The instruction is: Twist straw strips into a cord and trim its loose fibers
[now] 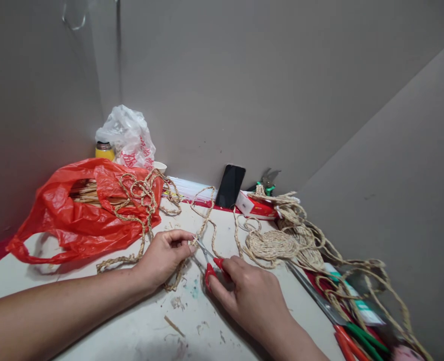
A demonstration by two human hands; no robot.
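Observation:
My left hand (171, 255) pinches a braided straw cord (205, 220) between thumb and fingers. The cord loops away toward the back of the table, and a length of it hangs below the hand. My right hand (246, 288) has its fingers in the red handles of small scissors (206, 254). Their blades point up and left and meet the cord right at the left fingertips. Whether the blades are fully closed is too small to tell. Straw scraps (174, 326) lie on the white tabletop below.
A red plastic bag (94, 220) with straw stands left, more braid draped over it. Behind it are a yellow jar (104, 151) and a white bag (127, 133). A phone (231, 185) leans at the back. Right are a coiled cord (272, 245), large shears (342, 323) and pruners (267, 181).

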